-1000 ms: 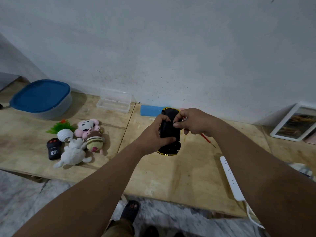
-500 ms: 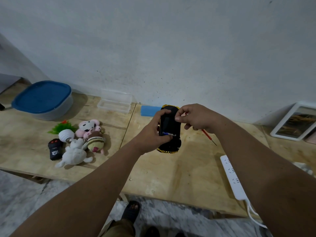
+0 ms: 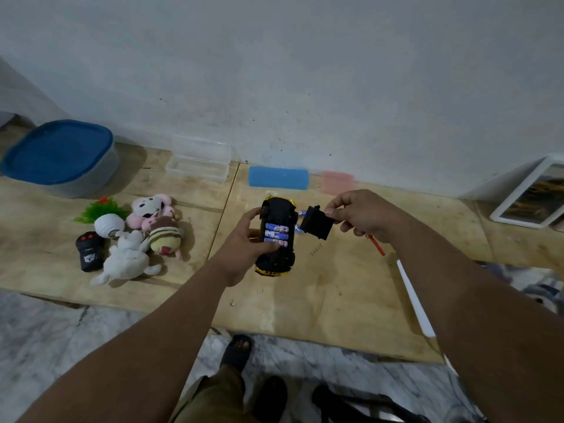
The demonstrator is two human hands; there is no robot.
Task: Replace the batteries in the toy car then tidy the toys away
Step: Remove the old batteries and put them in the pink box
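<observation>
1. The left hand (image 3: 244,239) grips the black-and-yellow plastic toy car (image 3: 276,239), fingers and thumb curled round its body, holding it underside-up just above the pale plywood table (image 3: 335,288).
2. The car's battery bay is uncovered — three blue-and-white cylindrical batteries (image 3: 276,234) lie side by side across it, and the left thumb rests at the nearest one.
3. The right hand (image 3: 363,215) pinches the black rectangular plastic battery cover (image 3: 316,222) between thumb and fingertips, holding it just beside the car's right flank, apart from the bay.
4. A thin red-handled screwdriver (image 3: 376,244) pokes out below the right hand; whether that hand also holds it cannot be told.
5. Left of the car lies a heap of toys: a pink-and-white plush (image 3: 151,209), a striped brown-and-yellow plush (image 3: 164,236), a white plush rabbit (image 3: 126,261), a white pot with green plastic leaves (image 3: 105,219) and a black remote control with red buttons (image 3: 88,250).
6. Against the wall stand a grey tub with a blue lid (image 3: 61,157), a clear plastic box (image 3: 198,163), a blue sponge block (image 3: 277,177) and a pink one (image 3: 337,181).
7. A white power strip (image 3: 412,294) lies on the table near the right forearm — partly hidden by it.
</observation>
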